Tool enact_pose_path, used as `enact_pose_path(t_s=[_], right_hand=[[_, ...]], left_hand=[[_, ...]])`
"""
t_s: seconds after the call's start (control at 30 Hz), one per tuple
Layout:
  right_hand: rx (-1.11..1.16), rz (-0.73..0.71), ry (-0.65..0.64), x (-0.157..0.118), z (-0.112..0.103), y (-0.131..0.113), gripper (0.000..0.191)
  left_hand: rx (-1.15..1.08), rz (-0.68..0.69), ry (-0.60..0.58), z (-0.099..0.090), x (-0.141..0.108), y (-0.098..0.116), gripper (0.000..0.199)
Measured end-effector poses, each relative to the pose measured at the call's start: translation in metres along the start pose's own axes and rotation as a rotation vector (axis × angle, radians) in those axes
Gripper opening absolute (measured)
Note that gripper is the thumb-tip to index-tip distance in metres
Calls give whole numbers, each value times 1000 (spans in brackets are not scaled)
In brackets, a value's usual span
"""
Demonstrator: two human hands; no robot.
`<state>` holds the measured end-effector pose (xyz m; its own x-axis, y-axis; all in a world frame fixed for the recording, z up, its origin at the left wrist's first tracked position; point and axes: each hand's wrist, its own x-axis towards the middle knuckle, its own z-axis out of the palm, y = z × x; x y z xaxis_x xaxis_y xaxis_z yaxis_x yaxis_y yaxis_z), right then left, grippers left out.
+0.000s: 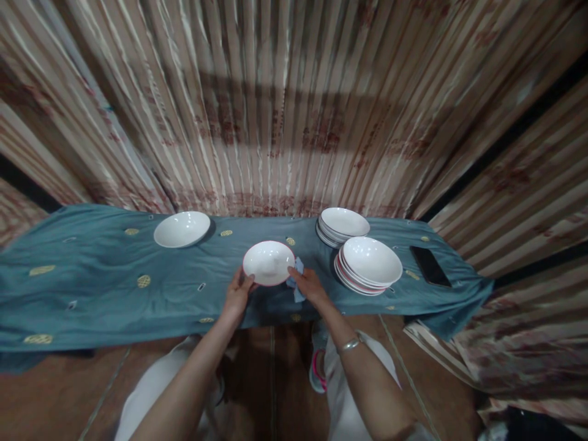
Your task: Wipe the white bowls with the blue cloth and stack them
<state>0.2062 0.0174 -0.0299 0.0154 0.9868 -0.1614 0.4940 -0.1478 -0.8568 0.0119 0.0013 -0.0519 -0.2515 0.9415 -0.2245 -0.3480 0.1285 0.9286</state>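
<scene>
A white bowl with a red rim [269, 263] is held between both hands above the middle of the table, its inside facing up. My left hand [238, 293] grips its lower left edge, thumb on the rim. At the lower right edge, my right hand [307, 285] pinches the rim with the thumb on top. A light blue cloth [297, 293] hangs at my right hand, partly hidden by its fingers; it lies against the side of the bowl.
One white bowl [182, 229] sits at the back left of the cloth-covered table [105, 275]. To the right stand a stack of dark-rimmed plates [343, 223], a nearer stack of white bowls [372, 263] and a black phone [430, 266]. Pleated curtains [275, 110] hang behind.
</scene>
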Motion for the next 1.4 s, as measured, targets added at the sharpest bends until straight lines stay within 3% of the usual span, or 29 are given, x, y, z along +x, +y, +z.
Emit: enact_pose_path(t_s=[0.13,0.27,0.47,0.57,0.77,0.87,0.97,1.1,1.2,1.3,1.4], right_hand=[[-77,-94,212,0,-16,-10,34],[37,-239,327,2,-14,-17,62],[-167,-509,273,3,10,-26,70],[-286,-572,216,1,19,-29,73],[-429,-518,140,-3,17,-25,78],[-370,-582,85,-3,9,-20,56],[-314,-647,-71,-2,2,-17,26],[-465,-628,-198,2,-3,-14,25],[-556,-540,-85,8,-6,-8,24],[-518,-440,101,17,-4,-1,24],[-473,-411,190,26,2,4,24]], left_hand=[[-80,-54,-49,3,-7,5,35],[-120,-82,-76,6,-11,8,36],[-134,-102,-132,12,-17,13,55],[-129,-95,-152,17,-19,13,61],[-169,-128,-181,23,-19,12,78],[-191,-171,-181,24,-18,11,82],[-197,-171,-168,25,-16,10,82],[-187,-137,-202,27,-17,11,81],[-168,-129,-209,30,-19,14,79],[-162,-126,-201,33,-20,15,78],[-157,-126,-193,34,-21,14,79]])
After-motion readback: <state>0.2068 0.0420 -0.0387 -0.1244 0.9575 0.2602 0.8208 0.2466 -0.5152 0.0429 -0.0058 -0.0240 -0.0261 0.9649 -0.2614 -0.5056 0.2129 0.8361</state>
